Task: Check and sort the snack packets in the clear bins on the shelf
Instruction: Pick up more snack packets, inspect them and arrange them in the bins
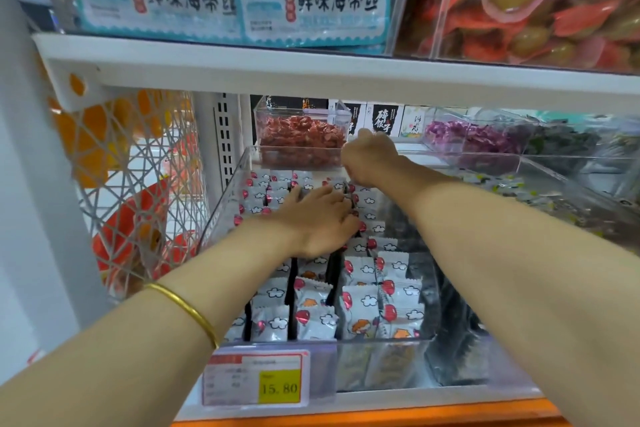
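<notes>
Head view, both arms reaching into the lower shelf bay.

- Task item: small white-grey foil snack packets printed with red balloons and clouds (360,305), standing in upright rows inside a large clear plastic bin (221,198). The rows run front to back, likely so the prints face up for checking.
- Left hand (318,218): palm down on the middle rows, fingers together and stretched to the right, with the tips dipping into a gap between packets. No pinch is visible. Judged to be steadying or parting the rows.
- Right hand (370,159): reaching deeper, at the back of the big bin, just beside a small clear bin of red wrapped snacks (301,139). Only its back shows, so I cannot tell whether the fingers are spread or gripping.
- Dark packets (450,322) fill the bin's right side beside the white ones.
- White price label with yellow tag (256,378) is on the shelf front.

Judgement: sorting is mid-way. The front rows look tidy and the rear ones are looser.
</notes>
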Demonstrator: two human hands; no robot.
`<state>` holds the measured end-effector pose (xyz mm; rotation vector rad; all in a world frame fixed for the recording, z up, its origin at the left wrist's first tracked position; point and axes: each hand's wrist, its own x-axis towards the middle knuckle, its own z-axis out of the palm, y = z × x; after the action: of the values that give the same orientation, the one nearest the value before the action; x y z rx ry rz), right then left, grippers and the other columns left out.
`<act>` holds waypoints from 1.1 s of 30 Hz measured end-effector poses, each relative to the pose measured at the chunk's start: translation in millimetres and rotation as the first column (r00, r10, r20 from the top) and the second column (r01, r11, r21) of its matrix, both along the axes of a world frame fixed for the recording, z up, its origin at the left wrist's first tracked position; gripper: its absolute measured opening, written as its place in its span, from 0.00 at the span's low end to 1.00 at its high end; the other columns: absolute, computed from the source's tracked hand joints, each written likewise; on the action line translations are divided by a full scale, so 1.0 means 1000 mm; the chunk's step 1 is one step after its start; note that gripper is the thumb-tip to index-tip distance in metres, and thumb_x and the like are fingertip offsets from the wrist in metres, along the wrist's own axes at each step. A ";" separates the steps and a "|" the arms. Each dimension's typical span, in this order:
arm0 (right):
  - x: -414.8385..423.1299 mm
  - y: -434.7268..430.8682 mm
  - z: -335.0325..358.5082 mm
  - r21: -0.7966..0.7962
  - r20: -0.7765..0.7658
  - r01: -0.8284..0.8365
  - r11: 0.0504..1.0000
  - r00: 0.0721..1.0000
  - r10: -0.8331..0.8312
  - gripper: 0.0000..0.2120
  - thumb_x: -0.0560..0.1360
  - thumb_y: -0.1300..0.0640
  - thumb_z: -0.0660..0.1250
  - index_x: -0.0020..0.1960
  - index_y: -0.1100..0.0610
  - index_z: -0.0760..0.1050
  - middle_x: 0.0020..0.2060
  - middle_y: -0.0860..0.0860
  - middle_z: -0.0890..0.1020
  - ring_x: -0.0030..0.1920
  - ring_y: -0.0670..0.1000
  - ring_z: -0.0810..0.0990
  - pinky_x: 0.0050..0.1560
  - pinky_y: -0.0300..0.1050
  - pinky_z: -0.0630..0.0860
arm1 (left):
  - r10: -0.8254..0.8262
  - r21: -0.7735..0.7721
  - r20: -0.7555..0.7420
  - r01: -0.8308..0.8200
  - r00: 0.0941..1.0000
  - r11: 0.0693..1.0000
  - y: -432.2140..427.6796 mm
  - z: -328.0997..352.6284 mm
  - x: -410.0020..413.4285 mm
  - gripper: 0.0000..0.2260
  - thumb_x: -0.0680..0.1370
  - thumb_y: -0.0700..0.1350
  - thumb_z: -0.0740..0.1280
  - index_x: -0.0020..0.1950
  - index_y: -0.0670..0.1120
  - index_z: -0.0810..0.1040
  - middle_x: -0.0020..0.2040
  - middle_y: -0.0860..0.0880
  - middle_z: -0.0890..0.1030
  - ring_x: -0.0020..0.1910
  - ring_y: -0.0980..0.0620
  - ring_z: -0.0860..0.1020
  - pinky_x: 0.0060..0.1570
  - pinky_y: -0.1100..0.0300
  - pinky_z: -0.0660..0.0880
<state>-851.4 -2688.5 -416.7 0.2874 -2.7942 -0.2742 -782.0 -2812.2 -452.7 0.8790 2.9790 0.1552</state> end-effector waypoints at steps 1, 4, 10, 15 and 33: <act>-0.002 0.001 0.000 -0.019 0.019 0.016 1.000 1.000 -0.015 0.08 0.78 0.64 0.58 0.52 0.61 0.75 0.58 0.62 0.73 0.59 0.61 0.71 0.47 0.46 0.61 | 0.000 0.002 0.003 0.000 1.000 1.000 0.000 0.000 0.000 0.24 0.82 0.54 0.44 0.74 0.45 0.61 0.78 0.48 0.53 0.76 0.51 0.46 0.71 0.46 0.38; 0.003 0.002 0.005 -0.060 0.052 0.068 0.996 0.997 -0.065 0.03 0.76 0.66 0.60 0.47 0.66 0.72 0.56 0.63 0.73 0.58 0.61 0.72 0.48 0.48 0.67 | 0.005 0.018 0.012 -0.005 1.000 1.000 0.001 0.002 0.001 0.23 0.82 0.53 0.45 0.74 0.45 0.62 0.77 0.49 0.54 0.76 0.51 0.47 0.71 0.46 0.38; 0.040 0.016 0.026 -0.318 -0.229 -0.034 0.947 0.973 -0.042 0.08 0.76 0.62 0.60 0.53 0.63 0.72 0.49 0.58 0.75 0.55 0.57 0.74 0.42 0.44 0.65 | 0.032 0.183 -0.023 -0.027 0.999 0.983 -0.001 0.019 0.021 0.18 0.82 0.51 0.49 0.57 0.43 0.73 0.60 0.45 0.74 0.69 0.44 0.65 0.68 0.48 0.58; 0.102 0.031 0.028 -0.599 -0.361 -0.126 0.791 0.924 -0.126 0.07 0.77 0.59 0.61 0.46 0.63 0.74 0.44 0.60 0.78 0.41 0.58 0.75 0.38 0.45 0.65 | 0.105 0.551 -0.027 -0.072 0.994 0.831 -0.001 0.025 0.057 0.14 0.81 0.46 0.57 0.63 0.42 0.72 0.57 0.44 0.76 0.58 0.46 0.73 0.47 0.62 0.65; 0.221 0.043 -0.005 -0.923 -0.124 -0.038 -0.382 0.971 0.204 0.02 0.75 0.64 0.66 0.46 0.61 0.77 0.33 0.53 0.83 0.31 0.49 0.81 0.32 0.39 0.79 | -0.097 0.892 0.435 -0.414 0.895 0.181 -0.024 0.019 0.123 0.07 0.77 0.43 0.66 0.53 0.46 0.80 0.48 0.47 0.84 0.41 0.54 0.82 0.44 0.59 0.80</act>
<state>-630.0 -2645.1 -422.1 0.1052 -1.7909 2.2486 -659.0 -2836.0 -433.7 0.3321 2.1859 2.1699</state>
